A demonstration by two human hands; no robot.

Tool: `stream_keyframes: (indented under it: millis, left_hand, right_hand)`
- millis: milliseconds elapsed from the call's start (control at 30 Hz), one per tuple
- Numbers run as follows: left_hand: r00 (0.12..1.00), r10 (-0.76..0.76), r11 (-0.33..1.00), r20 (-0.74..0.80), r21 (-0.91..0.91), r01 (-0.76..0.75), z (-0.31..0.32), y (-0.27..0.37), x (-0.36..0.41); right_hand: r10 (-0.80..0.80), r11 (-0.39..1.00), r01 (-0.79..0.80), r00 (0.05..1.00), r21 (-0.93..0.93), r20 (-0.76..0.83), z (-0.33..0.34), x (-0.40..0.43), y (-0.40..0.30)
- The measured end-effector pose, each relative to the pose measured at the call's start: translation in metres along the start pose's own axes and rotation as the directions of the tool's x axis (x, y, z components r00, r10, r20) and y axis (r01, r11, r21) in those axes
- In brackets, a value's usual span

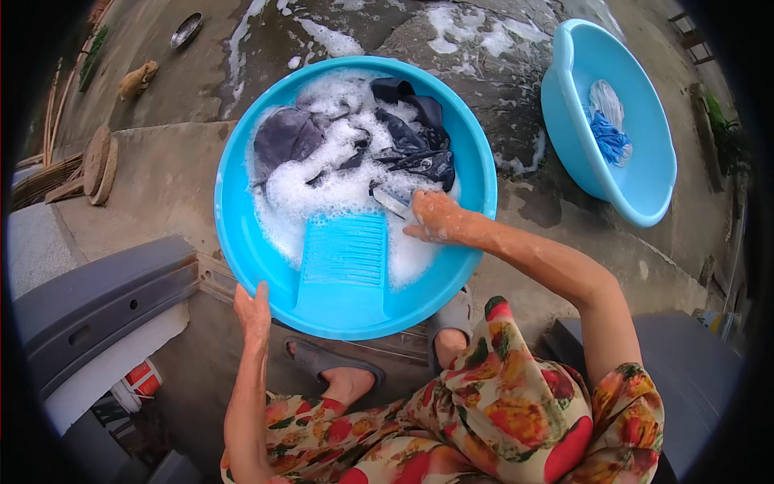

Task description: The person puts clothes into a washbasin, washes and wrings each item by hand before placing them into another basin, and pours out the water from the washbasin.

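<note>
A round blue plastic basin (487,163) stands before me, with white suds (302,187) over much of it. A ribbed washboard (344,251) slopes up its near side. My left hand (253,310) grips the basin's near left rim, thumb on top. Over the suds right of the washboard, my right hand (436,216) holds a pale-edged strip (390,201) that seems part of the black wet garment (426,160). Bunched black cloth reaches to the far side. A dark purple-grey cloth (287,139) bulges from the foam at left. Suds hide the parts underneath.
A second blue basin (647,157) at the right holds blue cloth (608,138) and a clear plastic bag (606,100). Foam lies on the wet concrete (417,45). A small tan animal (138,80) and a metal bowl (186,30) are far left. Slippered feet (332,363) sit below the basin.
</note>
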State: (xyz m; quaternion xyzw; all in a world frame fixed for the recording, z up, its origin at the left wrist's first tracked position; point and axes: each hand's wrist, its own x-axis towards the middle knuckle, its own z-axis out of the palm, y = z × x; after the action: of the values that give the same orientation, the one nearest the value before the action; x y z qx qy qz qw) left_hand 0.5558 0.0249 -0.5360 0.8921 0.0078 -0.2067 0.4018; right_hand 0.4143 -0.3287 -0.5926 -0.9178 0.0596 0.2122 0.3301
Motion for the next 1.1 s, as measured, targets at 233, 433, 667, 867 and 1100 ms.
stream_keyframes:
  millis: [233,433,667,867,1100]
  left_hand:
    - [0.982,-0.187,0.962,0.004,-0.201,0.184,0.030,0.003,-0.111]
    - [0.954,-0.224,0.878,0.200,0.467,0.108,-0.028,0.022,-0.092]
    - [0.829,0.528,0.848,0.183,-0.072,-0.524,0.043,0.121,0.001]
    - [0.390,0.694,0.281,0.606,0.271,-0.921,0.140,0.155,0.059]
    - [0.830,0.322,0.893,0.454,0.145,-0.426,0.192,0.072,0.149]
  right_hand:
    - [0.101,0.976,-0.124,0.986,-0.179,-0.133,0.086,0.096,0.073]
    - [0.318,0.937,-0.289,0.938,0.196,-0.140,0.002,0.057,0.017]
    - [-0.261,0.960,0.280,0.918,0.020,-0.297,-0.048,0.025,-0.092]
    - [-0.281,0.960,0.279,0.952,-0.029,-0.119,0.004,-0.012,-0.099]
    - [0.021,0.999,-0.014,0.981,0.037,-0.194,0.035,0.046,-0.072]
